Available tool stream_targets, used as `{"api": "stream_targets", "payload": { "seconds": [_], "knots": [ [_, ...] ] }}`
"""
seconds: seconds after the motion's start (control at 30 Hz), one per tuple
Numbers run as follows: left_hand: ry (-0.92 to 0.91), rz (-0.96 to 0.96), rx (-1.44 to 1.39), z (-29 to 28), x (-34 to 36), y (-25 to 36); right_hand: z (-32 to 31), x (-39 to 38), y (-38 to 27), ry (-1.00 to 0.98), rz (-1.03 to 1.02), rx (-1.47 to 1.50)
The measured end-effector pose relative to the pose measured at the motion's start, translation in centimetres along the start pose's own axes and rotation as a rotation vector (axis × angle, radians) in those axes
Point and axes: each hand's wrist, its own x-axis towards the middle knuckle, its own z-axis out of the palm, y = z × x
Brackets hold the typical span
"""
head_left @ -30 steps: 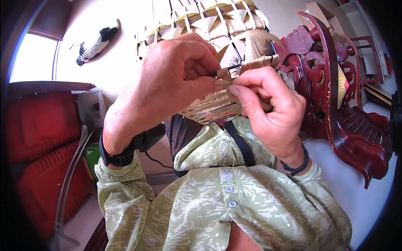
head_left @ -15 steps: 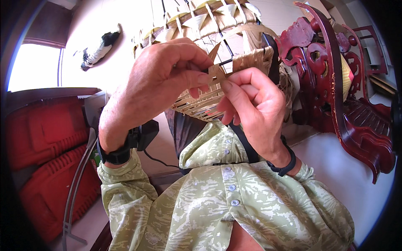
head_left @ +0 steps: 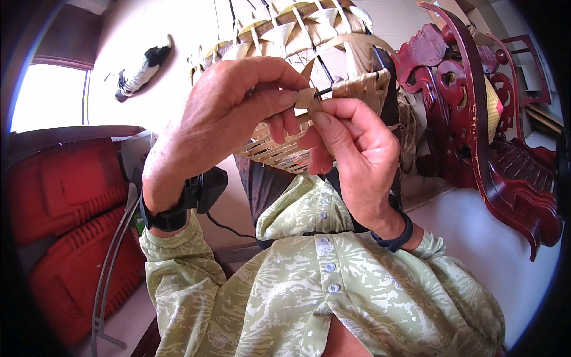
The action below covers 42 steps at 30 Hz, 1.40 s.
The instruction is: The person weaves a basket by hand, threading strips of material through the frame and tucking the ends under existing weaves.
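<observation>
A woven piece (head_left: 357, 86) of tan flat strips on thin black rods, with pale strips along its upper band, stands in front of my chest. My left hand (head_left: 229, 113) is closed, thumb and index pinching a tan strip (head_left: 307, 102) wrapped at a black rod (head_left: 324, 90). My right hand (head_left: 363, 163) is closed on the same strip just below and right of the left thumb, thumb against index, other fingers curled underneath. Loose strips (head_left: 407, 125) hang at the right side.
A carved dark-red wooden chair (head_left: 476, 119) stands at the right. Red plastic pieces (head_left: 65, 196) and a curved metal bar (head_left: 107, 268) are at the left. A black-and-white animal (head_left: 140, 71) lies on the pale floor at the upper left, near a bright opening (head_left: 47, 98).
Both hands have shifted a little on the strip. My right hand has drawn slightly leftward since a second ago, its wrist turned more upright, and its lower fingers now show beneath the strip.
</observation>
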Motion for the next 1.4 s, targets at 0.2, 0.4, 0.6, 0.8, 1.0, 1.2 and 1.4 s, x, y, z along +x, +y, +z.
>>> {"api": "stream_targets", "payload": {
  "seconds": [0.2,0.4,0.6,0.8,1.0,1.2,1.4],
  "knots": [
    [0.01,-0.011,-0.069,0.2,0.1,-0.1,-0.6,0.2,0.3,-0.04,0.014,0.001],
    [-0.02,-0.049,-0.05,0.0,0.2,0.3,-0.8,0.0,0.2,-0.021,0.033,0.007],
    [-0.019,-0.034,-0.041,0.0,0.3,0.0,-0.5,0.1,-0.1,0.001,0.031,-0.001],
    [0.009,-0.061,-0.024,0.3,0.1,0.5,-0.3,0.2,0.0,0.008,-0.002,-0.011],
    [0.059,-0.101,-0.024,0.9,0.4,1.0,-0.2,0.3,0.1,0.037,-0.085,-0.122],
    [0.086,-0.096,-0.08,0.8,0.3,0.5,-0.3,0.5,0.3,0.059,-0.145,-0.228],
    [0.086,-0.101,-0.152,1.0,0.4,0.8,-0.4,0.4,0.5,0.053,-0.159,-0.225]
  ]
}}
